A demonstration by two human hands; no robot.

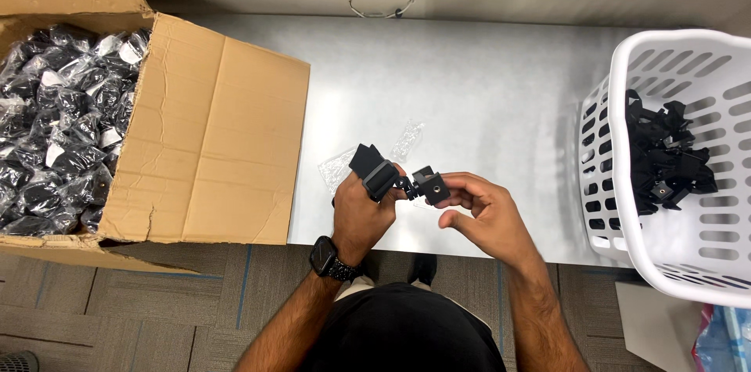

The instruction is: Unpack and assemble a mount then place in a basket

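A small black clamp-like mount [391,176] with a square plate at one end is held over the front edge of the grey table [469,82]. My left hand [361,212], with a black watch on the wrist, grips its wider clip end. My right hand [481,212] pinches the square plate end with thumb and fingers. Under the hands lies an empty clear plastic bag [338,168].
An open cardboard box [211,137] at the left holds several bagged black parts [62,122]. A white slotted basket [673,161] at the right holds several unwrapped black mounts [665,157]. A loop of wire [381,10] lies at the table's back edge. Carpet tiles show below.
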